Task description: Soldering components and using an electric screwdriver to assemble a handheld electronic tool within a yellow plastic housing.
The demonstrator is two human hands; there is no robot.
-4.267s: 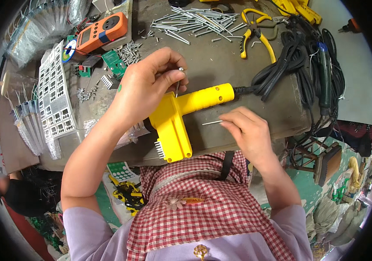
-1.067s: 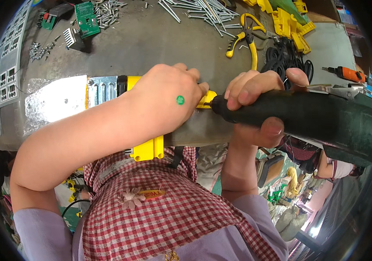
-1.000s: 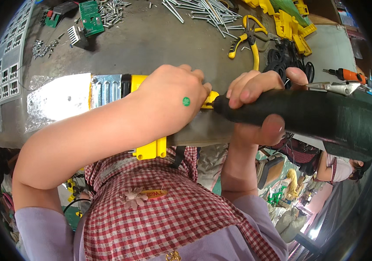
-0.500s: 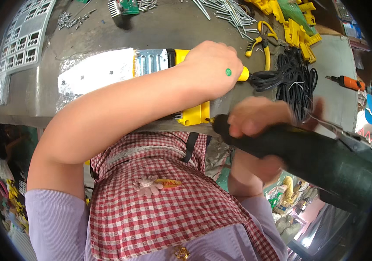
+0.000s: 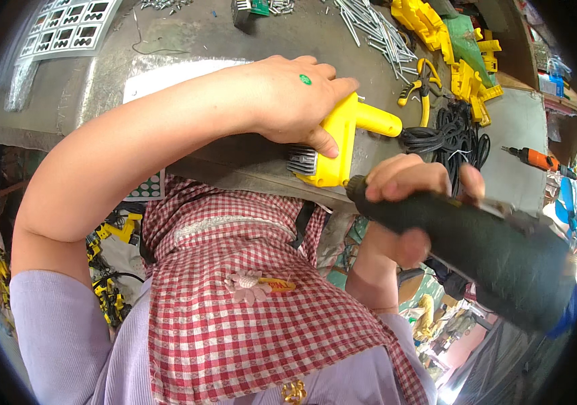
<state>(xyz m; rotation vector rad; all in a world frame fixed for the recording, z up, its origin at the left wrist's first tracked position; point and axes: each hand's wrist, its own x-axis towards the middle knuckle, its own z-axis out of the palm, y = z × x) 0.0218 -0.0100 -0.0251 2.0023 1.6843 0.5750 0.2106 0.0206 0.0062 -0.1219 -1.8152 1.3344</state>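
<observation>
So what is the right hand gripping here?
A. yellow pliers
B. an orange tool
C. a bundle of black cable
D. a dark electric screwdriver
D: the right hand wraps the dark screwdriver, its tip at the yellow housing under the left hand.

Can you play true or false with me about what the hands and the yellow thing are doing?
1. The left hand rests on the yellow tool. True.
2. The right hand holds a red hammer. False: it grips a dark, thick power driver.
3. The yellow tool lies on the grey table. True.
4. The black cable sits on the person's lap. False: it lies coiled on the table, beside the yellow tool.
5. The left hand has a green dot on its back. True.
6. The orange screwdriver is in the left hand. False: it lies alone at the far right.
</observation>
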